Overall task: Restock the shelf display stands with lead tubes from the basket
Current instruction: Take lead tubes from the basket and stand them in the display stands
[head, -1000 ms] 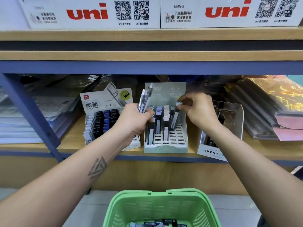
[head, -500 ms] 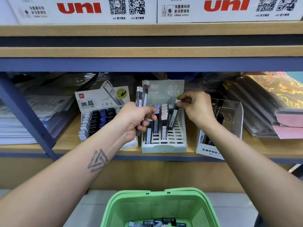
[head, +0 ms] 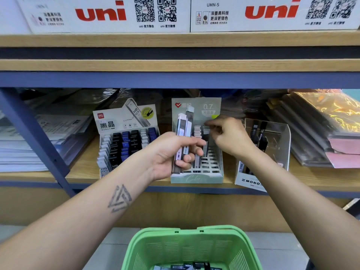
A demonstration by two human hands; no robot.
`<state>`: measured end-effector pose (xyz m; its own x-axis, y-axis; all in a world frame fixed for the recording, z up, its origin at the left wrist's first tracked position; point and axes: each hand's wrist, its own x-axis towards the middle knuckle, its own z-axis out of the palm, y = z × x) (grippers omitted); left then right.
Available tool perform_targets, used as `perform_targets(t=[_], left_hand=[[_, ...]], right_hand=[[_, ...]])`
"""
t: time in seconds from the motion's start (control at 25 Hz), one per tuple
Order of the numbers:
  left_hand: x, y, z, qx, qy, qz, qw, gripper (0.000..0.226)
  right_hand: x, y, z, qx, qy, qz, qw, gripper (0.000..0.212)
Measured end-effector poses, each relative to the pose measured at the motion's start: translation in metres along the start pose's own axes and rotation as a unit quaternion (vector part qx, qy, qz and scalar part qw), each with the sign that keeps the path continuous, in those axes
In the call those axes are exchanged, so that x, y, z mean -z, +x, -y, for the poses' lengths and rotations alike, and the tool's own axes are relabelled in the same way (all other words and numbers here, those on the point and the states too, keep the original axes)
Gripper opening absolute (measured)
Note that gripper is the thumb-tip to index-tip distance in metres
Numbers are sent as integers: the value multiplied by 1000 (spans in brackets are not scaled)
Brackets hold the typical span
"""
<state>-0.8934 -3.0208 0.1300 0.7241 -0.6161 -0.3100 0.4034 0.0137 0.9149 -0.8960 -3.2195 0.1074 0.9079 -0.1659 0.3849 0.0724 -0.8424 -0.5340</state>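
The left hand (head: 173, 152) has turned palm-up, still gripping lead tubes (head: 184, 133) before the green stand (head: 196, 178) at the shelf's (head: 311, 178) front edge. The right hand (head: 229, 137), blurred, has lifted; grip unclear. Basket (head: 192, 248) below.

Three display stands sit on the shelf: a white one (head: 124, 137) at centre left, a pale green one (head: 196, 178) in the middle, a clear one (head: 266, 152) at centre right. One green basket (head: 191, 248) is at the bottom. Two white boxes (head: 109, 14) line the top.
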Motion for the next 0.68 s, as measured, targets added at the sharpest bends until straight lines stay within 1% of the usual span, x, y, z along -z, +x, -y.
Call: perform_targets(t=[0.04,0.08,0.12,0.16,0.2,0.28,0.36,0.44,0.52,0.6,0.68], left_hand=[[-1,-2,1,10,-7,26,1000,24],[-3,-3,3,18,-9,46,999,28],[-4,-4,4,26,-8,59,998,31],[-6,-5,5,34,-5,66,997,34],[-7,-7,6,41,-2,70,997,34],[-12,-10,6,53,6,72,996,33],[-14,-12,5,65,12,65,996,34],[-15,-13,2,63,38,41,996,32],[-14,-16,-3,41,115,-20,992,27],[-12,-15,-8,-10,196,-88,977,26],[-7,-8,-10,-70,227,-145,961,23]], right_hand=[[3,-2,5,-33,116,7,993,27],[8,-5,12,-67,266,29,961,21],[14,-7,17,-94,396,57,912,16],[18,-9,20,-99,471,80,873,16],[21,-11,22,-95,494,90,860,17],[25,-16,22,-90,494,81,861,17],[30,-15,17,-109,499,60,857,19],[41,-12,9,-125,478,25,869,17],[49,-10,0,-122,400,-10,908,14],[48,-8,-6,-98,281,-34,954,10],[39,-8,-8,-69,190,-45,978,9]])
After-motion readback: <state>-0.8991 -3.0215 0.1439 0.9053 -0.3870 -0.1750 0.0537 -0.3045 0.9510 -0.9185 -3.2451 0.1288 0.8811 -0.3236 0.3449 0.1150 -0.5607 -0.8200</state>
